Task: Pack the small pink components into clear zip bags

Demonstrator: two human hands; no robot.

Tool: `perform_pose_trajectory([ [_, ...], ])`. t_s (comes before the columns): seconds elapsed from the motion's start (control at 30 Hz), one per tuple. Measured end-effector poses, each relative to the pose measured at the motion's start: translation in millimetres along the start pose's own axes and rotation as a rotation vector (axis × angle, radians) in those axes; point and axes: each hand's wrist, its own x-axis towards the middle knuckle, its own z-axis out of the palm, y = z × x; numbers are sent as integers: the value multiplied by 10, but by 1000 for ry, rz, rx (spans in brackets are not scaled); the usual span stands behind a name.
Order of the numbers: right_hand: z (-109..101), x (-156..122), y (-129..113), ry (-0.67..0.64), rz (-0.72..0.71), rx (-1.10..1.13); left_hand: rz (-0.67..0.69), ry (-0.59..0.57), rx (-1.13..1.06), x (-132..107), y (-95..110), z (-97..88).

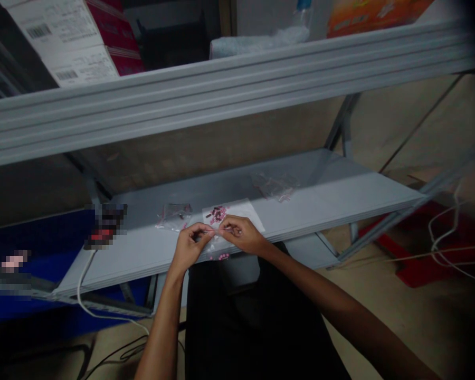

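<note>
A person's left hand (190, 245) and right hand (243, 236) met above the front edge of a gray shelf (340, 190), thumbs and forefingers pinching a thin strand (217, 230) from opposite sides. Each hand's grip was closed on it, apparently to hold the short stretch between them steady and in plain sight. The strand lay right at the fingertips, crossing the narrow gap between the two hands; whatever else the curled right fingers enclosed was too small to make out.

Just beyond the hands, a cluster of pink and dark beads (218, 213) rested on a white sheet (250, 212), a pale ground that probably made such small pieces easy to spot. The cluster sat near the fingertips but outside either grip, likely placed there for short reaches. More pink beads (224, 257) showed below the hands by the shelf's edge; whether they hung from the strand or lay in clear plastic could not be determined.

A clear bag (172, 215) lay beyond the left hand, while other clear bags (277, 187) lay farther back, beyond the right hand, perhaps set there to leave working room. Toward the shelf's left end, well apart from the hands, stood a pixelated black-and-red object (106, 228), a white cable (80, 282) trailing below.
</note>
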Motion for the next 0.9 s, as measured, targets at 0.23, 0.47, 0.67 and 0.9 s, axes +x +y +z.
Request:
perform_pose_trajectory([
  [0.23, -18, -34, 15, 68, 8, 51, -36, 18, -38, -6, 27, 3],
  [0.47, -313, 64, 92, 187, 7, -326, -108, 365, -250, 8, -13, -53],
  [0.67, -895, 16, 231, 307, 172, -1070, -35, 844, -704, 91, 31, -82],
  [0.9, -1146, -56, 380, 196, 469, -1197, -29, 948, -546, 97, -22, -59],
])
